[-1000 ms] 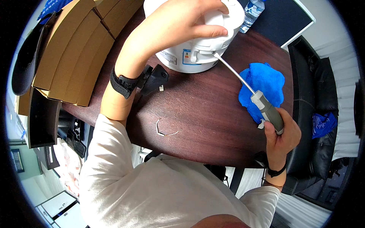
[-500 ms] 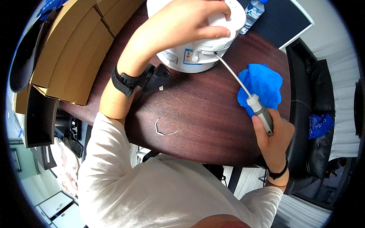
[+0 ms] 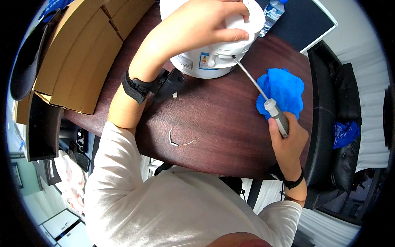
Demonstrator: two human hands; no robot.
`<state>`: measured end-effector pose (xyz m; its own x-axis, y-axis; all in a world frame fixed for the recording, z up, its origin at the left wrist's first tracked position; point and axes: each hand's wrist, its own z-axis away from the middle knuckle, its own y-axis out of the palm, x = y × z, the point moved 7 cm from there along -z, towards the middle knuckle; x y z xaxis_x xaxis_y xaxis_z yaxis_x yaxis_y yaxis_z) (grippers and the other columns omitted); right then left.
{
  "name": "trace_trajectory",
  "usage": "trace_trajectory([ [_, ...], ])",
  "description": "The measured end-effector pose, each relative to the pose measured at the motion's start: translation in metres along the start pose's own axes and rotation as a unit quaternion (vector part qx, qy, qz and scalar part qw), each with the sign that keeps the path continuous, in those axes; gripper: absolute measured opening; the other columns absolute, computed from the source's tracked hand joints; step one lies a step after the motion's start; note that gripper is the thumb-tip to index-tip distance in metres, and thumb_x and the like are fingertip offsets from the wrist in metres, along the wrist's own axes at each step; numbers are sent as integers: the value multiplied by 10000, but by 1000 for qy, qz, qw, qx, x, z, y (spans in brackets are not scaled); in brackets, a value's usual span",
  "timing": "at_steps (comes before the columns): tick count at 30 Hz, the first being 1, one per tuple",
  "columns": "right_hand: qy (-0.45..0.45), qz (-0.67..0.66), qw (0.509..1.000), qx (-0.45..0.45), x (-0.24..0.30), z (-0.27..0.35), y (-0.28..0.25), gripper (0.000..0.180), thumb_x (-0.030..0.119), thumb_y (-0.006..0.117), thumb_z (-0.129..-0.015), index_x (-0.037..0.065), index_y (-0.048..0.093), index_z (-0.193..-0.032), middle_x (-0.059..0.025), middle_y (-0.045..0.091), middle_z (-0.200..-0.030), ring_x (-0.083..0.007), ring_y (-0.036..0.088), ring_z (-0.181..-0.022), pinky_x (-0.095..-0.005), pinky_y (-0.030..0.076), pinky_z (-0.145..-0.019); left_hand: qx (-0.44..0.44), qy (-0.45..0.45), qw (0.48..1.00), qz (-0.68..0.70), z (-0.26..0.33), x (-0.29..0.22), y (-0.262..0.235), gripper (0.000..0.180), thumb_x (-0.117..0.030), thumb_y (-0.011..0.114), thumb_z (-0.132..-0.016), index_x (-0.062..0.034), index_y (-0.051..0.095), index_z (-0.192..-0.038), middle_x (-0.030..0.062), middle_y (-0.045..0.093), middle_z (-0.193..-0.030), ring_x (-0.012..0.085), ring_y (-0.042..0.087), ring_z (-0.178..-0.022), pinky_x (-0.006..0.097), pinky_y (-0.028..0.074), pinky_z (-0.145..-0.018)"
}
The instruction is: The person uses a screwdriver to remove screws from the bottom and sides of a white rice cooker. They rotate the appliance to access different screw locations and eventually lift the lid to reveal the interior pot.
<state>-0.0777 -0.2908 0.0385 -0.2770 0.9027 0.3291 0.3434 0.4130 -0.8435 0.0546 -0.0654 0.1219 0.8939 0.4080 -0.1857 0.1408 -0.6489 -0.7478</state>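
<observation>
A white rounded appliance [image 3: 236, 46], which looks like a rice cooker, is on the dark wooden table at the top of the view. My left hand [image 3: 201, 26] grips its top, thumb pressed on the near side and fingers curled over. In my right hand [image 3: 290, 138] is a screwdriver [image 3: 275, 112] with a grey and white handle. Its long metal shaft slants up to the left, and the tip meets a dark spot by the appliance's front latch or handle; how deep it sits is hidden. Under the right side of the screwdriver lies a blue cloth [image 3: 288, 92].
A thin wire piece [image 3: 175, 144] and a small pale bit [image 3: 175, 95] lie on the table [image 3: 222, 123]. Cardboard boxes [image 3: 74, 57] stand at the left. A water bottle [image 3: 272, 17] is behind the appliance, and a black sofa [image 3: 323, 123] is at the right.
My right hand and the screwdriver's handle have shifted slightly up and to the left, with the tip staying at the appliance. My left hand holds its place.
</observation>
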Motion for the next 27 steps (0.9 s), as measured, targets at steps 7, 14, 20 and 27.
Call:
trace_trajectory([
  [7,-27,82,996,-4,2,-15,-11,307,329,774,-826,56,651,-894,-124,639,-661,-267,658,-574,-347,471,-496,-6,7,1000,-1,2,1,5,353,-293,661,-889,16,583,-1041,179,539,-1031,380,515,-1096,466,376,-1056],
  [14,-26,84,996,19,-15,-11,18,331,350,712,-882,24,654,-864,-141,601,-606,-255,634,-538,-331,439,-499,-4,-4,1000,-17,2,-1,4,350,-294,667,-889,15,580,-1027,186,536,-1033,394,509,-1102,465,399,-1029],
  [20,41,-54,994,85,-21,4,58,400,413,650,-928,35,619,-802,-144,571,-562,-327,608,-505,-417,447,-483,4,-27,1000,-16,1,-6,3,348,-287,674,-881,14,580,-1027,190,539,-1033,402,517,-1099,465,418,-1006],
  [27,240,-450,830,226,3,40,107,449,399,505,-1026,33,571,-774,-11,500,-556,-88,480,-482,-272,348,-459,-8,-10,1000,-12,2,-2,4,337,-276,680,-875,11,581,-1023,188,544,-1032,409,523,-1091,461,424,-1000],
])
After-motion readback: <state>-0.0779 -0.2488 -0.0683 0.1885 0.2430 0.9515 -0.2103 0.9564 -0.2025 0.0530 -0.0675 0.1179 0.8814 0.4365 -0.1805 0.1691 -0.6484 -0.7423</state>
